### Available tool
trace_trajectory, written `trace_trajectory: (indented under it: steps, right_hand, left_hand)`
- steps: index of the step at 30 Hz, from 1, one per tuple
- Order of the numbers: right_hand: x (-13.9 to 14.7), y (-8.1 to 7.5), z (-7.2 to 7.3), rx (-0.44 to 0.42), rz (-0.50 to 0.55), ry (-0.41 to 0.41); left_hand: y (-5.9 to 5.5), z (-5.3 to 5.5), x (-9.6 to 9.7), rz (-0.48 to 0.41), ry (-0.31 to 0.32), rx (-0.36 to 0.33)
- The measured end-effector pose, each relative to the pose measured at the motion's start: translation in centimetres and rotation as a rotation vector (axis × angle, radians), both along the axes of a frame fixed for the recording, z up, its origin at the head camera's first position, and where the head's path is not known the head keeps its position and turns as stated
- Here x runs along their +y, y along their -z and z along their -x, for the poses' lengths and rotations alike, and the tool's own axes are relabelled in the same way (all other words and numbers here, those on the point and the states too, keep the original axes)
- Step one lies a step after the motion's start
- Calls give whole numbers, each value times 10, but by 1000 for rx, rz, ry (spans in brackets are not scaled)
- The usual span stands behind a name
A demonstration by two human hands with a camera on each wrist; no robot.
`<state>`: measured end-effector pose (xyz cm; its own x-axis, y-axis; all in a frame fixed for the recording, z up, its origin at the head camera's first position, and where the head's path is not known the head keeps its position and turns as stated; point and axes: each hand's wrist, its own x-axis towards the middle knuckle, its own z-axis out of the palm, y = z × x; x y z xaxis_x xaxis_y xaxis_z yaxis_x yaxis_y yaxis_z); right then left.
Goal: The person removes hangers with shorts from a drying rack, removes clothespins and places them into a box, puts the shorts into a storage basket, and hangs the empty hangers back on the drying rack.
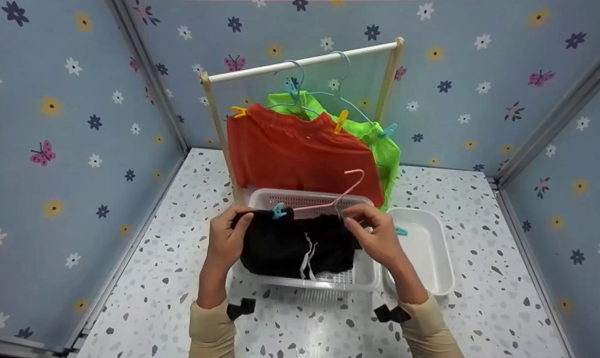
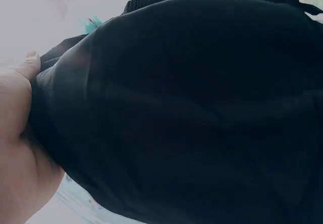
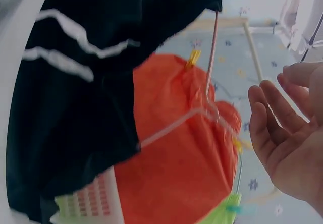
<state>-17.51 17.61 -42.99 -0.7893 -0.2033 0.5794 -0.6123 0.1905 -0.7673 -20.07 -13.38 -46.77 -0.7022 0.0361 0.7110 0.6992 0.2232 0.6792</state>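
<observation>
Tan sleeves (image 1: 210, 325) nearest, over a speckled tabletop (image 1: 150, 268) with room leftward to the flowered wall (image 1: 66, 184). Black shorts (image 1: 275, 248) above a white basket (image 1: 368, 273), blue clip (image 1: 279, 211) and pink hanger (image 1: 334, 204) at the waist. Second clip (image 1: 401, 231) inside the white tray (image 1: 427, 258), rightward. Left hand (image 1: 227, 241) pinching the shorts' upper left corner; right hand (image 1: 381, 239) loosely spread beside the hanger.

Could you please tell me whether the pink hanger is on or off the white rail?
Off: the pink hanger sits at the black garment, its hook catching nothing, below the white rail.
</observation>
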Motion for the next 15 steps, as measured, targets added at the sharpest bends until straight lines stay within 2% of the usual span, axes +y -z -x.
trace_trajectory:
  steps: [4, 7, 11, 15]
  right_hand:
    - [-15, -10, -6, 20, 14, -58]
    - [-24, -17, -11, 43, 8, -95]
    - [-34, -24, -15, 59, -4, -152]
    - [-42, -25, -16, 81, -24, -199]
  left_hand:
    - [-10, -4, 13, 4, 49, 105]
    - [-24, -11, 23, 20, 97, 179]
    - [-40, -19, 33, 30, 134, 225]
    - [-44, -20, 38, 28, 162, 237]
